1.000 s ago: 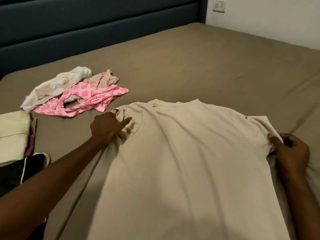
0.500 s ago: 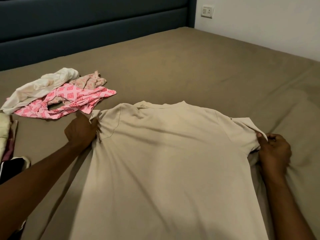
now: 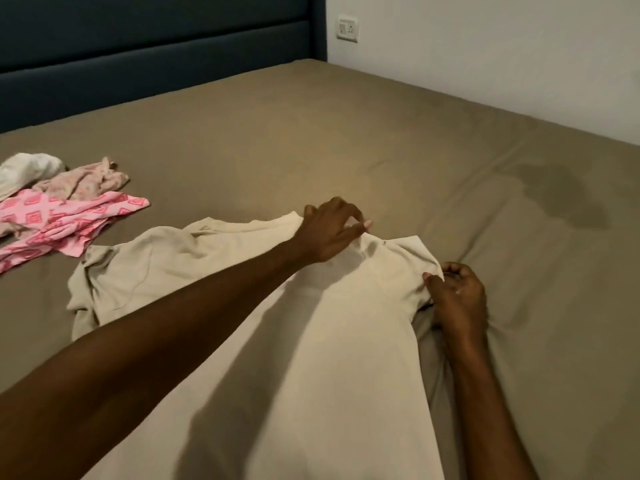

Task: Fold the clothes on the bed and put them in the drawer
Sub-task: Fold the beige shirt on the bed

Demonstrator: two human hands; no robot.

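Note:
A beige T-shirt [image 3: 311, 358] lies spread flat on the olive-brown bed [image 3: 381, 140], collar away from me. My left arm reaches across the shirt, and my left hand [image 3: 329, 233] pinches the fabric at the right shoulder near the collar. My right hand [image 3: 457, 299] pinches the edge of the right sleeve at the shirt's right side. The left sleeve lies crumpled at the left.
A pile of loose clothes sits at the left: a pink patterned garment [image 3: 59, 226], a pale floral one [image 3: 86, 178] and a white one [image 3: 24, 169]. A dark blue headboard [image 3: 156, 64] runs along the back. A darker patch [image 3: 561, 195] marks the sheet at the right.
My left hand let go of the left sleeve and crossed over the shirt to its right shoulder. My right hand stays on the right sleeve. The view has swung to the right.

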